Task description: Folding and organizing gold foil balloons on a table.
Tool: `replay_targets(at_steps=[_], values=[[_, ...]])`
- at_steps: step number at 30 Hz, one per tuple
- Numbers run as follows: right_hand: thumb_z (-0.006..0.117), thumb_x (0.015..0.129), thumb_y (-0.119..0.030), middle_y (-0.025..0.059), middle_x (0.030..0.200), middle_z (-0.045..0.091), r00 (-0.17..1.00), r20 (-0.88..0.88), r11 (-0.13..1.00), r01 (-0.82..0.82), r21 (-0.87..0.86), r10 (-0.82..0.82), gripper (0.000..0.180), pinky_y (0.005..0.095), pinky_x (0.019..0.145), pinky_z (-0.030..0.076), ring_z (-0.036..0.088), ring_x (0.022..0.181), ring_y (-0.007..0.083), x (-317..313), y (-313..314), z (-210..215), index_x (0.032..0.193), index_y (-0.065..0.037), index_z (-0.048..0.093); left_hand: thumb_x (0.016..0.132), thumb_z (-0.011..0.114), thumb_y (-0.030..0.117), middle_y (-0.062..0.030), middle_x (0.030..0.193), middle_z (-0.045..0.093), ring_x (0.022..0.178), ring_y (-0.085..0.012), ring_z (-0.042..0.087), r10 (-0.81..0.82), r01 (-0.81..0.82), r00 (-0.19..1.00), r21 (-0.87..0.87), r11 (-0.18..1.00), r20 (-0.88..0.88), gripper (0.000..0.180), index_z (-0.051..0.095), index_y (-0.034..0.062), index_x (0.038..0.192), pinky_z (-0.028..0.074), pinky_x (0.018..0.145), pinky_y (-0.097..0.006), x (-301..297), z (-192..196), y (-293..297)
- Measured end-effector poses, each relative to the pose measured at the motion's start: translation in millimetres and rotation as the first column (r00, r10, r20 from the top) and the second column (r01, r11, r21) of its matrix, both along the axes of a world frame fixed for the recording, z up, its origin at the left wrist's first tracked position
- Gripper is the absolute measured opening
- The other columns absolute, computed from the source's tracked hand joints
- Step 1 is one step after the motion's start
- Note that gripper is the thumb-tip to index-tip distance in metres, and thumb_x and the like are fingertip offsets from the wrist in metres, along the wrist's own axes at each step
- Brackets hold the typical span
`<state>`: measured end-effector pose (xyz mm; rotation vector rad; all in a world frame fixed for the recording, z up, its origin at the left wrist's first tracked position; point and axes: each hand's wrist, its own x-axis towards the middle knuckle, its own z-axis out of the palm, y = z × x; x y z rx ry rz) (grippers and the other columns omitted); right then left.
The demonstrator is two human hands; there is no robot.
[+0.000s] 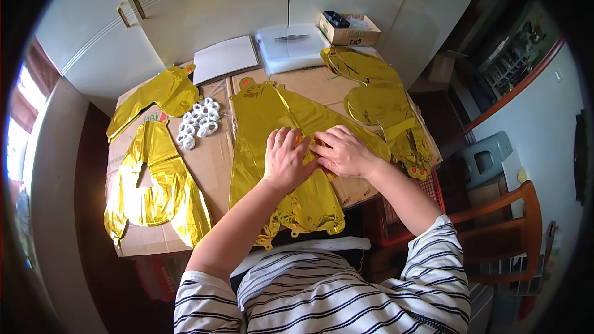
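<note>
Your left hand (286, 159) and right hand (344, 154) likely steady the glossy gold foil sheet (258, 133) toward the counter's (213, 170) front edge. I can't tell whether they pinch.

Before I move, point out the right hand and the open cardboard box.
Right hand (348, 154), head view: back of the hand.
Open cardboard box (345, 37), head view: front wall.
</note>
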<state>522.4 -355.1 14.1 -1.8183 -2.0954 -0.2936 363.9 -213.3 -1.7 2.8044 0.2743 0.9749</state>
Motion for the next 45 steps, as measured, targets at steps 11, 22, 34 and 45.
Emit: replay_targets(at_steps=[11, 22, 34, 45], values=[[0.054, 0.096, -0.023, 0.0186, 0.129, 0.060, 0.830, -0.558, 0.999, -0.020, -0.049, -0.011, 0.031, 0.0432, 0.103, 0.045, 0.057, 0.120, 0.0356, 29, 17, 7, 0.116, -0.006, 0.072, 0.081, 0.072, 0.051, -0.0115, 0.120, 0.063, 0.120, -0.0304, 0.057, -0.048, 0.043, 0.996, -0.069, 0.997, -0.074, 0.052, 0.068, 0.0079, 0.110, 0.037, 0.108, -0.052, 1, -9, 4], [0.045, 0.104, -0.039, 0.0178, 0.146, 0.048, 0.960, -0.234, 0.978, 0.114, -0.176, -0.154, 0.042, 0.0449, 0.115, 0.030, 0.041, 0.136, 0.0347, 36, 82, -1, 0.123, -0.012, 0.071, 0.081, 0.071, 0.053, -0.0093, 0.121, 0.063, 0.122, -0.0285, 0.057, -0.025, 0.016, 0.995, -0.083, 0.996, -0.102, 0.053, 0.069, 0.0102, 0.112, 0.037, 0.108, -0.053, -1, -8, 3], [0.051, 0.100, -0.032, 0.0177, 0.155, 0.038, 0.971, -0.069, 0.961, 0.212, -0.177, -0.227, 0.039, 0.0546, 0.119, 0.020, 0.035, 0.141, 0.0365, 40, 104, -14, 0.135, -0.017, 0.061, 0.080, 0.073, 0.052, -0.0071, 0.120, 0.064, 0.121, -0.0266, 0.057, -0.005, -0.004, 0.994, -0.084, 0.996, -0.108, 0.051, 0.069, 0.0119, 0.112, 0.036, 0.108, -0.052, -1, -9, 3], [0.057, 0.098, -0.020, 0.0194, 0.143, 0.049, 0.935, -0.284, 0.971, 0.236, 0.044, -0.214, 0.031, 0.0520, 0.114, 0.032, 0.046, 0.132, 0.0371, -8, 26, 9, 0.123, -0.006, 0.067, 0.077, 0.075, 0.051, -0.0070, 0.118, 0.066, 0.119, -0.0265, 0.060, 0.010, -0.014, 0.998, -0.068, 0.998, -0.057, 0.051, 0.070, 0.0113, 0.109, 0.039, 0.105, -0.052, -2, -10, 4]])
